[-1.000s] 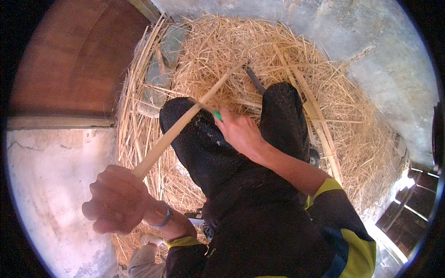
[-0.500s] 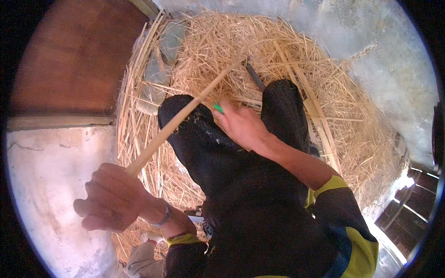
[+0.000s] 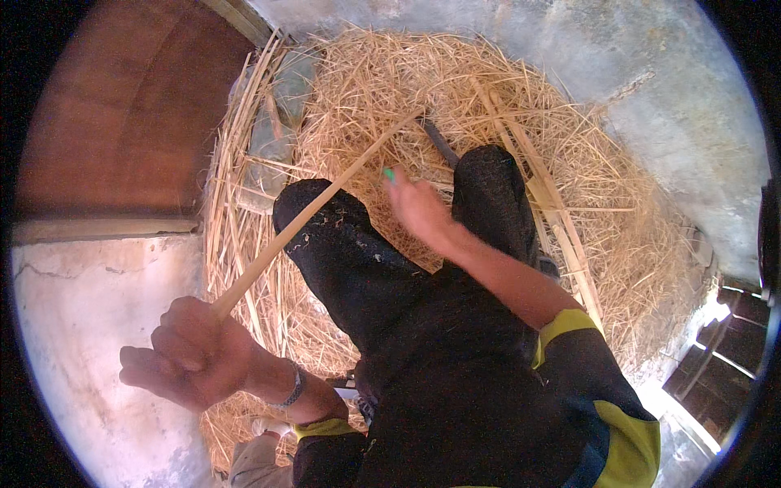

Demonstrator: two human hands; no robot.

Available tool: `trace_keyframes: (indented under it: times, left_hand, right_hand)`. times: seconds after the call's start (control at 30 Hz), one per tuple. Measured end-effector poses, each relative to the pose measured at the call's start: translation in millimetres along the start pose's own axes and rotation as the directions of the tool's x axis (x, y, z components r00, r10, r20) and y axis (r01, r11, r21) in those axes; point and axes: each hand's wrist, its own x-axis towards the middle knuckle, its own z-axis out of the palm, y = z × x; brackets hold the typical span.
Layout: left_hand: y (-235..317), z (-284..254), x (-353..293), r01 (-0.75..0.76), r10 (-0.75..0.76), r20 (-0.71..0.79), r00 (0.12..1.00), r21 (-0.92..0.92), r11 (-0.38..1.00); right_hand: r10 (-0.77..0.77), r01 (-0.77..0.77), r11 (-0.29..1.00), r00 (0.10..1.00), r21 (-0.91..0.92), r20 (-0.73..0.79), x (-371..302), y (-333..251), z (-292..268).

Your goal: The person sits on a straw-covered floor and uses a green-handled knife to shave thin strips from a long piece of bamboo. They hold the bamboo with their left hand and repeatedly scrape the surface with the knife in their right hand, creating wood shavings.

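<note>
My left hand (image 3: 194,351) is closed round the near end of a long pale strip that looks like split bamboo (image 3: 305,213). The strip slants up and away over my left knee, and its far end rests near a narrow dark grey piece (image 3: 440,141) beside my right knee. My right hand (image 3: 419,210) is between my knees, below the strip and apart from it. Its fingers look closed on a small thing with a bright green part (image 3: 389,175); the rest of that thing is hidden and blurred.
Tangled straw-like shavings (image 3: 358,89) cover the floor around my knees. Longer pale strips (image 3: 555,207) lie to the right, with a bundle of strips (image 3: 232,175) on the left. A brown panel (image 3: 130,122) and pale walls (image 3: 569,49) close in the space.
My left hand has shifted slightly left and down, turning a little, with the strip still in it. My right hand has moved slightly up and away, along with the green thing.
</note>
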Motion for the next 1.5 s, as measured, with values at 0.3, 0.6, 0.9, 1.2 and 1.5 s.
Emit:
trace_keyframes:
  times: [0.3,0.6,0.9,1.2,1.5]
  left_hand:
    - [1.6,10.0,-1.7,0.004,0.007,-0.129,0.992,0.084,0.996]
    - [1.7,13.7,-3.1,-0.006,0.028,-0.168,0.985,0.126,0.992]
    - [2.3,11.0,-6.4,-0.008,0.043,-0.212,0.976,0.165,0.986]
    - [2.6,8.2,-12.2,-0.003,0.06,-0.282,0.958,0.198,0.98]
    - [-5.7,13.3,3.1,0.021,0.004,-0.289,0.957,0.083,0.996]
  right_hand:
    - [-0.218,0.218,0.975,0.976,-0.045,0.016,-9.5,1.7,-3.6]
    - [-0.373,0.376,0.921,0.927,-0.1,0.041,-8.0,-2.0,-6.1]
    - [-0.364,0.362,0.931,0.931,0.056,0.031,-20.9,-24.6,-9.0]
    - [-0.269,0.273,0.96,0.961,-0.06,0.064,7.1,-3.9,-4.6]
    - [-0.088,0.098,0.88,0.995,-0.465,0.042,58.3,116.6,31.9]
